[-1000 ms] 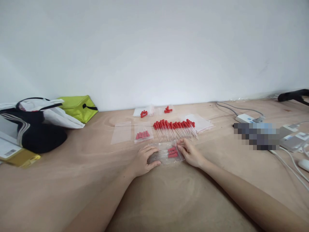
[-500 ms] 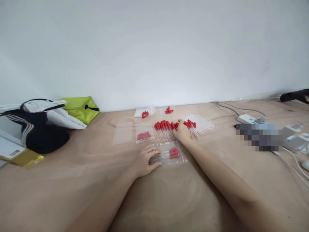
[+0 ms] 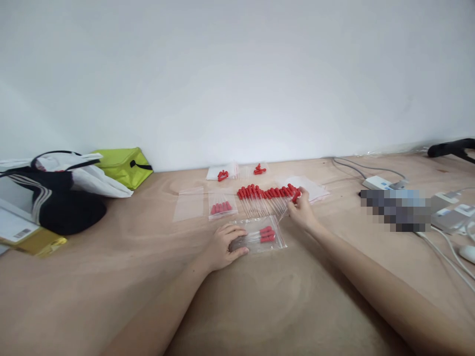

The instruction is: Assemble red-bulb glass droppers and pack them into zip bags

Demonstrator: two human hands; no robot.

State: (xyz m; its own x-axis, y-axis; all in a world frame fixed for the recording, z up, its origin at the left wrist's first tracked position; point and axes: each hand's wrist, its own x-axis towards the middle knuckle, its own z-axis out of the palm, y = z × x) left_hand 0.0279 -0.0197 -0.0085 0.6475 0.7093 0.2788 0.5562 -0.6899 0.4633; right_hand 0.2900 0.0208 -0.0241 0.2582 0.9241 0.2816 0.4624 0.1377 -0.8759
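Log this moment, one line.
left hand: on clear bag, droppers inside | right hand: holding red-topped dropper | beyond bag: dropper row

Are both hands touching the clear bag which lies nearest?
No: only the left hand touches that clear bag, while the right hand, apart from it, holds a red-topped dropper.

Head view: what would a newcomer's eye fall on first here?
Red-topped droppers lie in a row at centre, the right hand gripping one at its right end. Nearer, the left hand rests on a clear bag of droppers. At left, a bright green bag sits by the wall.
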